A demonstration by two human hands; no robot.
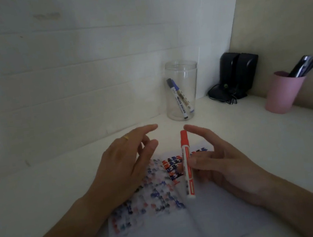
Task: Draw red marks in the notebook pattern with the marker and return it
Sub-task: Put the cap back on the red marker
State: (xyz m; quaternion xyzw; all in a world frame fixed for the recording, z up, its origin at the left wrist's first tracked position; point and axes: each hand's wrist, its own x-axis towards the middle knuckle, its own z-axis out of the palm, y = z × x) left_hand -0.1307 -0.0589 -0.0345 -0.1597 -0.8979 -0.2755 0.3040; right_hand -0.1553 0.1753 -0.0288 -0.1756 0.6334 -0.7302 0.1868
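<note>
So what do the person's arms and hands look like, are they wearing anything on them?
Both forearms are bare, with no sleeves, gloves or watch in view. The left hand wears a thin gold-coloured ring on one finger. The right hand shows no ring or other jewellery that I can see. The picture is dim and slightly blurred, so finer detail is unclear.

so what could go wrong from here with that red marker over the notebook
The red marker stands nearly upright, pinched only by the right hand thumb and fingers, so it may slip onto the open notebook. Whether its lower tip is uncapped is too blurred to tell; if bare, it could smear the pattern. The left hand hovers open close by and could knock it. The glass jar could tip when it goes back.
</note>
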